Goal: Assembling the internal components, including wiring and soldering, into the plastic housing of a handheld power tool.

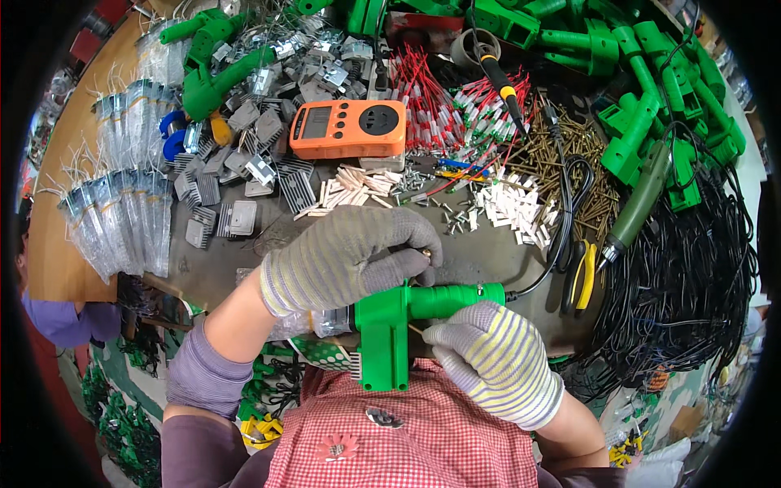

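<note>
I log cord point(533, 285) already in green housing point(383, 346) — remaining work unclear; left hand point(350, 250) pinches brass piece point(427, 254), right hand point(495, 358) half-curled — can't tell grip.

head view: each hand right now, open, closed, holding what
Left hand: closed, pinching a small brass-coloured piece.
Right hand: curled closed beside the green housing; what it holds, if anything, cannot be told.

Circular fisheye field, brightly and evenly lit at centre, vignetting to black at the corners; peripheral lines bow. Left hand point(350, 254) and right hand point(498, 358) appear sharp. Glare marks the clear plastic sleeves point(122, 224), left; outer detail softens.
</note>
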`<state>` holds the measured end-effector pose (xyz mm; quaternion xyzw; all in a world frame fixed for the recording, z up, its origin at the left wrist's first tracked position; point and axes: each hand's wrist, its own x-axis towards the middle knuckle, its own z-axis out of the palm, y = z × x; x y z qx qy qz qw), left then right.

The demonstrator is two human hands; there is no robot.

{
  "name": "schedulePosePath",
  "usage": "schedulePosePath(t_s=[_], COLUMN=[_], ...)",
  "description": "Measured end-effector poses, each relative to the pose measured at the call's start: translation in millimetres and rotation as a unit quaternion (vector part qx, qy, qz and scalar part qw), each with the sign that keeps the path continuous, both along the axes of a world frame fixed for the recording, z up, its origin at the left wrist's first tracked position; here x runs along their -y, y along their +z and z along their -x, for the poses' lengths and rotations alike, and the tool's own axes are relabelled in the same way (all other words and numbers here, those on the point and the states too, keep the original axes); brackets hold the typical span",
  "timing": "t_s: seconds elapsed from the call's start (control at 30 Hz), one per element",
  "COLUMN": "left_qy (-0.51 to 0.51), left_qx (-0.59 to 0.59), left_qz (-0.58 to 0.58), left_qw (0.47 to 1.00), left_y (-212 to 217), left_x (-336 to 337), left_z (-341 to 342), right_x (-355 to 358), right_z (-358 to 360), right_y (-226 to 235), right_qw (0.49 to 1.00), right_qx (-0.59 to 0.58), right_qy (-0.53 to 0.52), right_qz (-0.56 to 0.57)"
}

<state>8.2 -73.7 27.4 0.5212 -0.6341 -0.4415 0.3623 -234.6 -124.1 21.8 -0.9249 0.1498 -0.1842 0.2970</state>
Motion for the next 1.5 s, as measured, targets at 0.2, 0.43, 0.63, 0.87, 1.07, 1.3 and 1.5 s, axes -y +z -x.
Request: schedulePosePath(t_s=[0.2, 0.43, 0.63, 0.87, 1.07, 1.3, 1.5], left_qy=[-0.027, -0.053, -0.059, 0.044, -0.060, -0.032, 0.006], left_qx=[0.065, 0.233, 0.212, 0.333, 0.385, 0.392, 0.383], left_qz=[0.136, 0.164, 0.226, 0.158, 0.113, 0.124, 0.122], left_qw=[0.988, 0.957, 0.949, 0.929, 0.914, 0.911, 0.916], left_y=[-11, -16, -17, 0, -6, -10, -13], left_x=[5, 11, 14, 2, -2, -5, -6], left_z=[10, 21, 19, 55, 69, 71, 73], right_x=[12, 20, 159, 201, 112, 60, 54], right_z=[-10, 1, 76, 114, 59, 0, -5], right_y=[1, -15, -6, -23, 35, 41, 24], right_qw=[0.978, 0.969, 0.757, 0.819, 0.810, 0.822, 0.813], right_qx=[-0.034, 0.125, -0.104, -0.037, 0.463, 0.477, 0.458], right_qy=[0.127, 0.068, -0.569, -0.540, -0.128, -0.009, 0.010], right_qz=[0.159, 0.203, 0.305, 0.191, -0.337, -0.310, -0.359])
